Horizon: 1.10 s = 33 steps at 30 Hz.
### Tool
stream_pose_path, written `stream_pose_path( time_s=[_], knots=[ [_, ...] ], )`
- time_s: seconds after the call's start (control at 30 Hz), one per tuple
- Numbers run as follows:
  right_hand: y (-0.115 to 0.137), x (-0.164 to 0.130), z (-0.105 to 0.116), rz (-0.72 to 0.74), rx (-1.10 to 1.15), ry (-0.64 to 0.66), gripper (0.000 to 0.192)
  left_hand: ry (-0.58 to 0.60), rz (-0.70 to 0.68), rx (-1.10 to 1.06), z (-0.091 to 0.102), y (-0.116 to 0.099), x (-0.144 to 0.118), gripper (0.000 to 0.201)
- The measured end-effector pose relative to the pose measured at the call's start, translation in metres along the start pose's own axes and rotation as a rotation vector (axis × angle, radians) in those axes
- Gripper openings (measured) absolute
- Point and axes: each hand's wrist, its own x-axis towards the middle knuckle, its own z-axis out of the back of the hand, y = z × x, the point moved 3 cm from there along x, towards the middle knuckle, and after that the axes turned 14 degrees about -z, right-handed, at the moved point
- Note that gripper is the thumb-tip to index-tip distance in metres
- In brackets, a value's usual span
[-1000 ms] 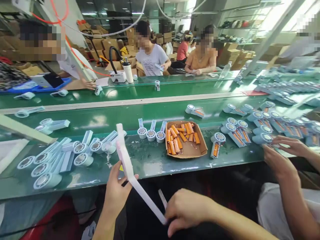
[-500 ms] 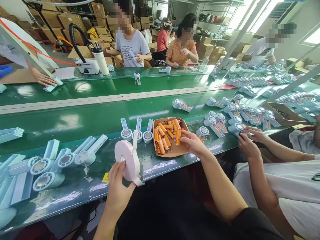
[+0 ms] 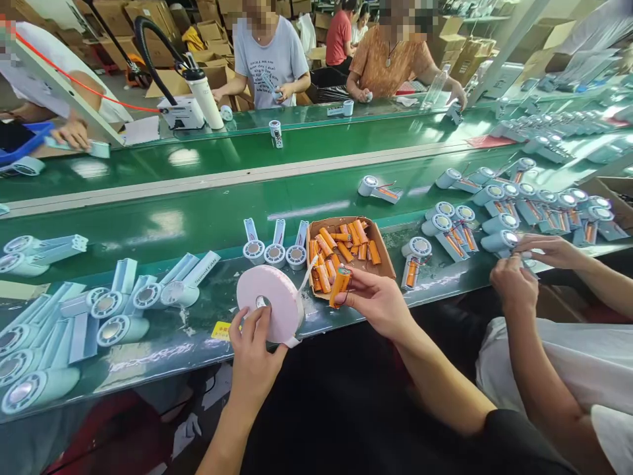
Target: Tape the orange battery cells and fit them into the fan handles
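Observation:
My left hand (image 3: pixel 257 346) grips a wide roll of white double-sided tape (image 3: pixel 270 293), fingers at its core, with a loose strip standing off the right side. Between the thumb and fingers of my right hand (image 3: pixel 378 297) is an orange battery (image 3: pixel 339 287), held just over the near edge of a shallow cardboard box (image 3: pixel 388 260). Several more orange batteries (image 3: pixel 324 247) lie jumbled in that box. Just beyond the tape roll, three pale blue handheld fan bodies (image 3: pixel 275 253) stand in a row, handles pointing away.
Many fan bodies (image 3: pixel 119 330) are heaped on the left of the green bench. On the right lie fans with orange batteries in their handles (image 3: pixel 452 241), beside a co-worker's hands (image 3: pixel 519 270). Across the belt (image 3: pixel 208 201), other people sit near a white machine (image 3: pixel 182 114).
My right hand has lifted the orange battery out of the box and brought it left and nearer. The tape roll has turned its flat face more toward me. The view has shifted.

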Motion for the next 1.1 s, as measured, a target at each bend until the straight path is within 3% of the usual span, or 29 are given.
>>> stream_pose_path(
  time_s=[0.1, 0.2, 0.33, 0.5, 0.6, 0.7, 0.8, 0.87, 0.93, 1.0, 1.1],
  knots=[
    [0.000, 0.001, -0.008, 0.030, -0.016, 0.010, 0.054, -0.002, -0.042, 0.012, 0.001, -0.010, 0.001, 0.056],
    [-0.001, 0.001, -0.013, 0.013, -0.169, 0.053, 0.046, 0.029, -0.068, 0.041, 0.002, -0.018, -0.001, 0.054],
    [0.000, 0.001, -0.006, -0.038, -0.384, 0.095, 0.037, 0.047, -0.172, 0.087, 0.007, -0.020, -0.003, 0.057],
    [0.004, 0.003, 0.000, -0.084, -0.440, 0.187, 0.030, 0.017, -0.311, 0.193, 0.020, -0.015, 0.002, 0.063],
    [-0.011, 0.006, -0.016, -0.045, -0.192, 0.139, 0.037, -0.029, -0.300, 0.246, 0.024, -0.021, 0.009, 0.056],
    [-0.030, 0.010, -0.030, 0.087, 0.225, -0.098, 0.045, -0.122, -0.213, 0.239, 0.021, -0.039, 0.009, 0.053],
    [-0.016, 0.020, -0.013, 0.191, 0.395, -0.207, 0.037, -0.081, -0.133, 0.150, 0.011, -0.051, -0.007, 0.049],
    [0.018, 0.024, 0.022, 0.386, 0.456, -0.301, 0.027, 0.035, -0.064, 0.121, 0.004, -0.041, -0.021, 0.048],
    [0.051, 0.021, 0.061, 0.660, 0.527, -0.433, 0.022, 0.185, 0.001, 0.111, 0.002, -0.015, -0.029, 0.056],
    [0.064, 0.020, 0.078, 0.671, 0.471, -0.414, 0.027, 0.314, 0.046, 0.075, 0.003, 0.019, -0.020, 0.061],
    [0.044, 0.020, 0.063, 0.475, 0.352, -0.310, 0.040, 0.386, 0.100, 0.036, 0.006, 0.061, 0.033, 0.055]
  ],
)
